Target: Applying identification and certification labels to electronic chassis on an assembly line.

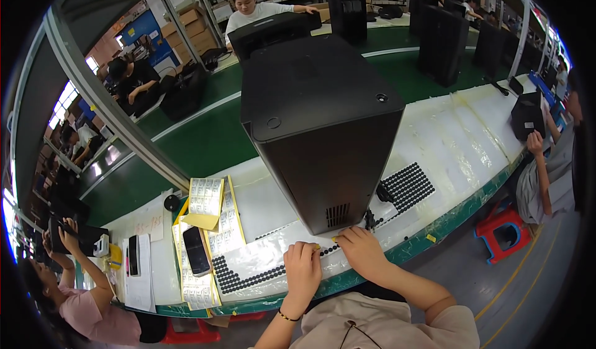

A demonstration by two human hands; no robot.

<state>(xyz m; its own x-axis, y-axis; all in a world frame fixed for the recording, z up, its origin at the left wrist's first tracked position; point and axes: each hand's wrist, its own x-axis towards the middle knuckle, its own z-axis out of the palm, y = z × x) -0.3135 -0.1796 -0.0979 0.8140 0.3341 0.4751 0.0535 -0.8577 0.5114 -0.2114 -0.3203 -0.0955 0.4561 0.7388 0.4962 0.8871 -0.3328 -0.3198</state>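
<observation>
A tall black box-shaped case stands upright on the bench in front of me. Two round spots mark the near corners of its top face. At its foot, my left hand is closed, its curled fingertips low over a sheet of round black pads. My right hand is also closed, thumb and finger pinched near the case's bottom edge. Small yellow covers show on fingertips of both hands. A short row of pads lies between the hands; whatever the fingertips hold is too small to make out.
Another pad sheet lies right of the case, beside a black cable. Label sheets and a phone are at left. Beyond runs a green conveyor with more black cases. Co-workers sit at both sides; another stands opposite.
</observation>
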